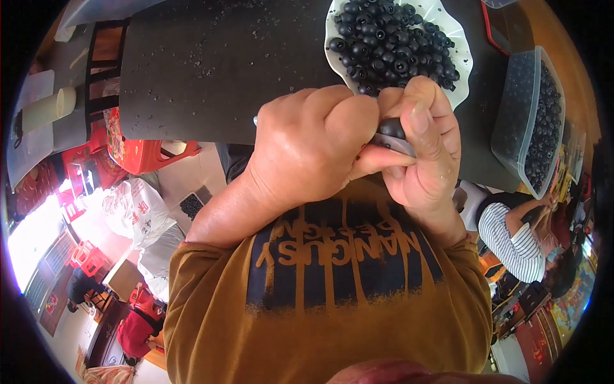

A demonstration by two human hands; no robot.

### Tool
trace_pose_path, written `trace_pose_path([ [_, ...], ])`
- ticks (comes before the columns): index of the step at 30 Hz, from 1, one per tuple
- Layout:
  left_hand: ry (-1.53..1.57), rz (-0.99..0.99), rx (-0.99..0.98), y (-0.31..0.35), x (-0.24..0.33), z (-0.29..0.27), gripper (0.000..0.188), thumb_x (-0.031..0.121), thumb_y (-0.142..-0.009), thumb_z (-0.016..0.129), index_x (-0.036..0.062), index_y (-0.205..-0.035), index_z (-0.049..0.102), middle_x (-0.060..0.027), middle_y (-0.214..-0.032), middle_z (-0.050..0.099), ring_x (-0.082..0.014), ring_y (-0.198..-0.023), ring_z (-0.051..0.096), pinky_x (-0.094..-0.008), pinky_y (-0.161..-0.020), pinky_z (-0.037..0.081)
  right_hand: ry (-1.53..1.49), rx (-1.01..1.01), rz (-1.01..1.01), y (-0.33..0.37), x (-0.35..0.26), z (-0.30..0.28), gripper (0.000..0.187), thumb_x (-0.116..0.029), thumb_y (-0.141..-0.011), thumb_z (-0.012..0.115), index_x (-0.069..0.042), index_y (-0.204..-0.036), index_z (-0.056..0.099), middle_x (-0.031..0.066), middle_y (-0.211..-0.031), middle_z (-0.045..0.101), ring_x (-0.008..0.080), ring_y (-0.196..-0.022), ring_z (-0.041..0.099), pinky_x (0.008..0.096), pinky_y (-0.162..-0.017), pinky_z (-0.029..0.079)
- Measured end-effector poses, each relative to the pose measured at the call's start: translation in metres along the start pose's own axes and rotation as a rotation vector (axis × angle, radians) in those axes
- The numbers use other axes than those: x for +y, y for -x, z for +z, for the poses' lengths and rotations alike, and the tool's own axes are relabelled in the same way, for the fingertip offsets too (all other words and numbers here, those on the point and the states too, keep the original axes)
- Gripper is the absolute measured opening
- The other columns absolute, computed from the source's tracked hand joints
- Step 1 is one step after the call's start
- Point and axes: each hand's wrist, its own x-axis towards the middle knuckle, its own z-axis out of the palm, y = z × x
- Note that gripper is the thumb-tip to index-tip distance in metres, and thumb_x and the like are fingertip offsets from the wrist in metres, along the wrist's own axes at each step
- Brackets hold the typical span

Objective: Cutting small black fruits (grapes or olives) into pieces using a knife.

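Observation:
My left hand [313, 137] is closed in a fist around a small knife; its flat grey blade [398, 144] comes out on the thumb side, and a bit of its end shows at the other side of the fist. My right hand [432, 144] pinches a small round black piece [391, 128] between thumb and fingers. The blade lies against the lower side of this piece, and my left thumb reaches under it. Just beyond my hands a white scalloped dish [462, 67] holds a heap of similar hollow black pieces [384, 45].
Small black scraps lie scattered over the dark tabletop [211, 77]. A clear plastic tub [511, 121] with many black pieces stands at the right. A red stool [137, 144] and a white sack [144, 224] are at the left. Other people sit nearby, one in a striped top [511, 243].

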Motion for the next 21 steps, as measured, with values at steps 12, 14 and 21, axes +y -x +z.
trace_pose_path([
  [12,0.467,-0.417,-0.246,-0.017,0.007,-0.026,0.053,0.053,-0.068,0.064,0.0012,-0.072,0.052,-0.0094,-0.058,0.048,-0.0222,-0.049,0.049,-0.0289,-0.046,0.039,-0.180,0.105,0.092,0.000,-0.013,0.000,0.016,-0.020,-0.089,0.053,-0.006,-0.082,0.049,-0.0005,-0.066,0.050,0.0030,-0.048,0.037,0.0166,-0.042,0.028],
  [14,0.668,-0.540,-0.315,-0.024,0.014,-0.030,0.048,0.046,-0.074,0.065,-0.0002,-0.077,0.053,-0.0088,-0.061,0.047,-0.0164,-0.054,0.047,-0.0267,-0.049,0.039,-0.173,0.095,0.066,0.004,-0.015,-0.003,0.016,-0.020,-0.089,0.053,-0.006,-0.082,0.049,-0.0008,-0.066,0.050,0.0029,-0.048,0.037,0.0169,-0.042,0.028],
  [21,0.821,-0.625,-0.281,-0.022,0.032,-0.008,0.056,0.058,-0.081,0.049,0.0029,-0.073,0.043,0.0014,-0.061,0.038,-0.0052,-0.055,0.034,-0.0197,-0.049,0.026,-0.113,0.082,0.111,0.014,-0.044,-0.008,0.013,-0.016,-0.089,0.052,-0.006,-0.082,0.049,-0.0026,-0.065,0.049,0.0014,-0.051,0.039,0.0157,-0.044,0.030],
])
